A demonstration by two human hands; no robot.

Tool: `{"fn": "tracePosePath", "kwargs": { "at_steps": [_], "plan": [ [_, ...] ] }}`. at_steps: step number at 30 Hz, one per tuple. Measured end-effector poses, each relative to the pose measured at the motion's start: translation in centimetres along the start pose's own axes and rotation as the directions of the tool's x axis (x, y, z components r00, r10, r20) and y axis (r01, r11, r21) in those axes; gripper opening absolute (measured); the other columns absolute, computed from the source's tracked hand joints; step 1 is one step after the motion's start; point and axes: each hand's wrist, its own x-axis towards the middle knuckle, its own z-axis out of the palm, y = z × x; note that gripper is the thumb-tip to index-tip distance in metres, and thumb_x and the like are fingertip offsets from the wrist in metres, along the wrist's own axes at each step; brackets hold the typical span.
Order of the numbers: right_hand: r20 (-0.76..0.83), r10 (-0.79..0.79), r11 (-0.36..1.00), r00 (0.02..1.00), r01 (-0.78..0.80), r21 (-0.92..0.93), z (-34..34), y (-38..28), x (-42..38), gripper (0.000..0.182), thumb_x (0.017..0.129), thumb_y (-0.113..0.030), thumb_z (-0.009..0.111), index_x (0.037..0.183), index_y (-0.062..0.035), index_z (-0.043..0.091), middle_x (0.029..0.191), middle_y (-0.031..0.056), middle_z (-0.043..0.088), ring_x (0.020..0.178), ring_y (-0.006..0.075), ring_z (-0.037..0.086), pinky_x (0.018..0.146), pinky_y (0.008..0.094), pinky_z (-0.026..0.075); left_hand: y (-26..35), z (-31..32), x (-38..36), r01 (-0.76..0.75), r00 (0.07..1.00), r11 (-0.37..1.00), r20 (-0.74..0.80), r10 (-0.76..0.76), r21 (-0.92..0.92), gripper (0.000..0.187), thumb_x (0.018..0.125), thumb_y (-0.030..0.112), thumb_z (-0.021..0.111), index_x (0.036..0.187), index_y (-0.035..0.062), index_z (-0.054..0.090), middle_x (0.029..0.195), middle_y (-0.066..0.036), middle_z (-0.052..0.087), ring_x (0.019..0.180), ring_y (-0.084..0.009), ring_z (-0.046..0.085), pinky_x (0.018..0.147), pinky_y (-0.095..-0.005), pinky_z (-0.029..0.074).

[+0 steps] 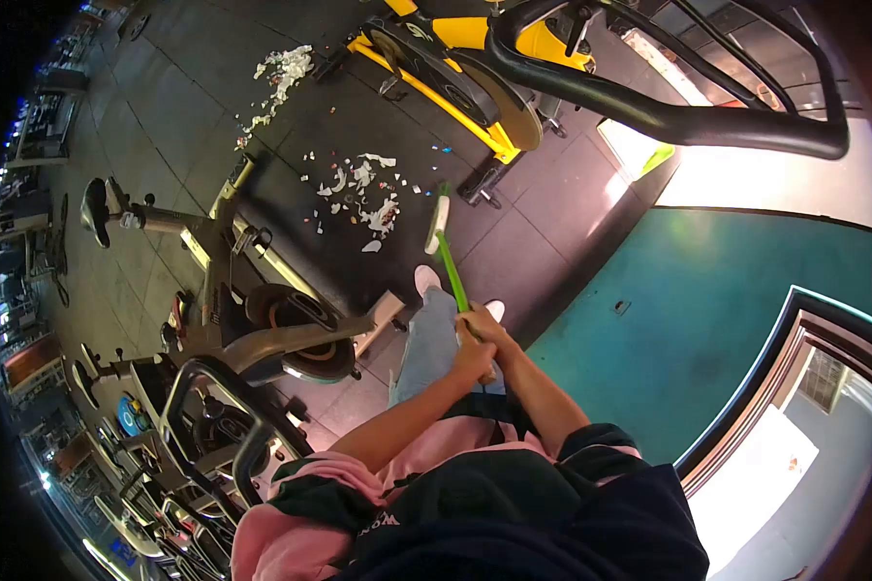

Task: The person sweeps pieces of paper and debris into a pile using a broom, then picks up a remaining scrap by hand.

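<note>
Both my hands are wrapped around the green handle (452, 276) of a broom, in front of my legs. My left hand (472, 357) grips it lower, closer to my body. Just above it, my right hand (485, 326) closes round the same handle. The broom's white head (438, 225) with green bristles reaches the dark floor ahead of my shoes. Left of the bristles lie scattered white scraps (363, 179) with small coloured bits. A second pile of white scraps (283, 76) lies farther off.
A yellow exercise bike (455, 82) stands ahead on the right, and another exercise bike (291, 320) is close on my left. A teal wall (639, 320) runs along my right, with a framed opening (794, 387). More gym machines (145, 455) line the left.
</note>
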Motion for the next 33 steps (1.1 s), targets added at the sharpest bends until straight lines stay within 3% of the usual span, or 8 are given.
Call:
{"fn": "tracePosePath", "kwargs": {
  "at_steps": [2, 9, 12, 15, 17, 21, 27, 33],
  "plan": [
    [0.057, -0.013, 0.999, 0.998, 0.011, 0.038, 2.0, -0.8, 2.9, 0.022, 0.070, -0.013, 0.059, 0.086, -0.0007, 0.053, 0.070, 0.0025, 0.052, 0.063, 0.0125, 0.050, 0.055, 0.0271, 0.041, -0.6, -2.9, 1.6, -0.357, 0.918, 0.790, 0.033, 0.395, 0.499, 0.081, 0.065, 0.006, 0.054, 0.132, 0.0048, 0.006, 0.091, -0.020, 0.053, 0.079, -0.0290, 0.056, 0.069, -0.0336, 0.046],
    [0.046, -0.090, 0.988, 0.995, 0.083, 0.133, 5.5, -2.8, 7.4, 0.020, 0.070, -0.010, 0.057, 0.088, -0.0007, 0.054, 0.069, 0.0014, 0.051, 0.060, 0.0101, 0.048, 0.052, 0.0245, 0.039, 5.3, -7.1, 0.4, -0.058, 0.992, 0.986, -0.119, 0.039, -0.158, 0.079, 0.066, 0.007, 0.054, 0.132, 0.0054, 0.011, 0.112, -0.019, 0.044, 0.092, -0.0281, 0.052, 0.071, -0.0345, 0.045],
    [0.041, -0.068, 0.998, 0.997, 0.068, 0.005, 3.3, -6.7, 2.3, 0.028, 0.070, -0.007, 0.056, 0.096, 0.0016, 0.051, 0.070, 0.0042, 0.052, 0.059, 0.0123, 0.049, 0.051, 0.0267, 0.040, -0.6, -3.7, 2.1, -0.502, 0.847, 0.842, -0.085, 0.525, 0.199, 0.084, 0.068, 0.007, 0.054, 0.134, 0.0078, 0.002, 0.107, -0.018, 0.045, 0.090, -0.0273, 0.052, 0.070, -0.0334, 0.045],
    [-0.025, -0.126, 0.986, 0.992, 0.122, -0.117, 1.5, -5.8, -1.8, 0.029, 0.070, -0.007, 0.056, 0.097, 0.0022, 0.050, 0.069, 0.0061, 0.053, 0.060, 0.0128, 0.051, 0.052, 0.0279, 0.041, 1.5, -1.9, -2.1, -0.357, 0.926, 0.925, -0.179, 0.332, -0.133, 0.087, 0.071, 0.012, 0.054, 0.134, 0.0099, -0.006, 0.098, -0.023, 0.051, 0.076, -0.0297, 0.059, 0.061, -0.0352, 0.048],
    [-0.093, 0.024, 0.993, 0.995, -0.035, -0.115, 0.7, -6.6, -4.2, 0.026, 0.069, -0.009, 0.057, 0.092, 0.0030, 0.052, 0.066, 0.0075, 0.054, 0.060, 0.0132, 0.052, 0.052, 0.0290, 0.042, 5.2, -2.7, -6.4, 0.073, 0.983, 0.967, 0.184, -0.028, -0.246, 0.089, 0.072, 0.014, 0.055, 0.135, 0.0109, -0.007, 0.103, -0.023, 0.048, 0.079, -0.0289, 0.058, 0.061, -0.0336, 0.048],
    [-0.103, 0.115, 0.960, 0.988, -0.137, -0.243, 0.0, -5.5, -1.0, 0.022, 0.065, -0.008, 0.056, 0.083, 0.0037, 0.050, 0.068, 0.0115, 0.055, 0.056, 0.0167, 0.053, 0.046, 0.0306, 0.040, 3.2, -2.3, -0.7, -0.094, 0.989, 0.905, 0.065, 0.133, -0.415, 0.073, 0.068, 0.002, 0.050, 0.129, 0.0122, 0.012, 0.072, -0.011, 0.049, 0.046, -0.0196, 0.050, 0.038, -0.0322, 0.041],
    [-0.009, -0.020, 0.999, 1.000, 0.020, -0.047, 4.9, -9.4, 7.3, 0.011, 0.067, -0.009, 0.057, 0.063, 0.0006, 0.055, 0.055, 0.0067, 0.054, 0.049, 0.0161, 0.052, 0.044, 0.0300, 0.041, 8.4, -10.3, 1.6, -0.044, 0.994, 0.871, 0.067, 0.088, -0.489, 0.071, 0.068, 0.004, 0.050, 0.128, 0.0127, 0.013, 0.074, -0.012, 0.048, 0.049, -0.0196, 0.050, 0.038, -0.0312, 0.039],
    [0.022, -0.103, 0.994, 0.994, 0.104, -0.037, 6.4, -12.7, 8.6, 0.023, 0.068, -0.012, 0.058, 0.085, 0.0026, 0.055, 0.069, 0.0097, 0.058, 0.063, 0.0166, 0.056, 0.055, 0.0294, 0.044, 10.4, -11.6, 0.8, -0.035, 0.999, 0.865, -0.027, 0.025, -0.500, 0.075, 0.071, 0.002, 0.049, 0.132, 0.0172, 0.008, 0.066, -0.008, 0.047, 0.041, -0.0146, 0.046, 0.031, -0.0285, 0.032]
  ]
}}
